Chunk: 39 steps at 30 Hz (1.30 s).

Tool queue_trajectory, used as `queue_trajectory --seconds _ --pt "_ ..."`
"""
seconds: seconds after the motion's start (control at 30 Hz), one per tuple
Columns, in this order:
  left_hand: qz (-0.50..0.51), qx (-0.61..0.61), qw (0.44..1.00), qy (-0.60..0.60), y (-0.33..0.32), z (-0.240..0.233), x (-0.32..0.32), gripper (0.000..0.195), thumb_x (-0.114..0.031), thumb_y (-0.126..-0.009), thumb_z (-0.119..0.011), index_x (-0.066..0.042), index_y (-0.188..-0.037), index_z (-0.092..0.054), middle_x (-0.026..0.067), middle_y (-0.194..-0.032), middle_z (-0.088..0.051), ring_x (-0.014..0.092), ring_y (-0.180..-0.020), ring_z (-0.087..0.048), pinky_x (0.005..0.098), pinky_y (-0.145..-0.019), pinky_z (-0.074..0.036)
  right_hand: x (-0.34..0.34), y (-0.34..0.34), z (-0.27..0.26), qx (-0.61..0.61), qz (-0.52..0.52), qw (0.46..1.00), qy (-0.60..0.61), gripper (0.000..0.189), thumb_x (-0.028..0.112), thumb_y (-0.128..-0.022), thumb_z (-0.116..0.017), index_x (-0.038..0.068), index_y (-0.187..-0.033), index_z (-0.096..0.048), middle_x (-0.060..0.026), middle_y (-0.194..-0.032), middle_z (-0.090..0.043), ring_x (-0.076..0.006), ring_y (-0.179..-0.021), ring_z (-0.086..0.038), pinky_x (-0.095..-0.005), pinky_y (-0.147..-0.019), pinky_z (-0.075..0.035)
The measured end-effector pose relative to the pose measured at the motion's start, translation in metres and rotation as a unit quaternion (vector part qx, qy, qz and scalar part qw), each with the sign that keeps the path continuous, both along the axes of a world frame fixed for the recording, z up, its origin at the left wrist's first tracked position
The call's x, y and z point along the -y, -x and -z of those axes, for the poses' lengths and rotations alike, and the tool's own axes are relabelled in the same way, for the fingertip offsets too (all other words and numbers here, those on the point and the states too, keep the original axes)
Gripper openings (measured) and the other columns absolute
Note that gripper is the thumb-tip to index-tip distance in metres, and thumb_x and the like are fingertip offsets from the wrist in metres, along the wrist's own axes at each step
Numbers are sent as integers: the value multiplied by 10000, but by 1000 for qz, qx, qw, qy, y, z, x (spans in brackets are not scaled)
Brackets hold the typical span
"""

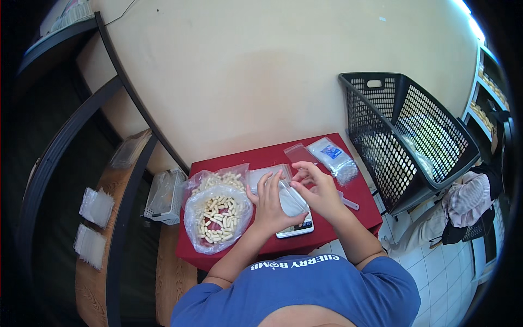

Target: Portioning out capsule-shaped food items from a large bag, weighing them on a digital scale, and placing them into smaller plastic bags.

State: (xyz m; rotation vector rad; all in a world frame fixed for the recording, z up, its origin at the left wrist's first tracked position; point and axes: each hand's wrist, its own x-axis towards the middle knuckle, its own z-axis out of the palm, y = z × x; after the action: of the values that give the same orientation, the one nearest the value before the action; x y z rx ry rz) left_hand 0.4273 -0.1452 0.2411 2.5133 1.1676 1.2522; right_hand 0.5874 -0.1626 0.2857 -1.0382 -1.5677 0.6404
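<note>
My left hand [269, 204] holds a stack of small clear plastic bags [291, 200] above a white digital scale [296, 232]. The fingers of my right hand [316, 188] are bent at the top edge of these bags; whether they pinch one is unclear. Left of my hands lies an open plastic bag of pale capsules [218, 218], with a second capsule bag [222, 178] behind it. More flat clear bags [265, 173] lie just behind my left hand. A clear plastic scoop [348, 201], partly hidden, lies right of my right wrist.
A pack of clear bags [333, 157] lies on the red-covered table [261, 153] at the back right. A black crate [408, 143] stands at right; a person [445, 212] is beyond it. Shelves with bag stacks [96, 206] and a white basket [164, 198] are at left.
</note>
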Motion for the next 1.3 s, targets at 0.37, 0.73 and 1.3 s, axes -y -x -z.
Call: queue_trajectory --seconds 0.37,0.73,1.3 --pt "36 -2 998 -51 -29 -11 4 1114 -420 -467 -796 -56 -1391 -292 117 -1306 -456 348 -1308 -297 597 -1038 -106 30 -47 0 -2 -43 998 45 299 28 -808 -672 24 -1099 -602 -56 -937 -652 -115 -818 -632 -256 -737 -509" --pt "68 19 997 -27 -64 4 5 1144 -451 -498 -802 -70 -1405 -218 167 -1362 -332 356 -1323 -252 661 -1021 -27 35 -74 10 -59 -75 992 81 244 71 -817 -691 26 -1035 -592 -47 -894 -658 -94 -803 -628 -233 -673 -497" --pt "66 51 996 -41 -127 32 0 1182 -479 -442 -858 -55 -1354 -237 124 -1285 -383 321 -1276 -312 613 -1023 -64 44 -105 20 -18 39 999 20 290 36 -789 -695 9 -1056 -583 -92 -901 -645 -140 -774 -654 -239 -601 -513"
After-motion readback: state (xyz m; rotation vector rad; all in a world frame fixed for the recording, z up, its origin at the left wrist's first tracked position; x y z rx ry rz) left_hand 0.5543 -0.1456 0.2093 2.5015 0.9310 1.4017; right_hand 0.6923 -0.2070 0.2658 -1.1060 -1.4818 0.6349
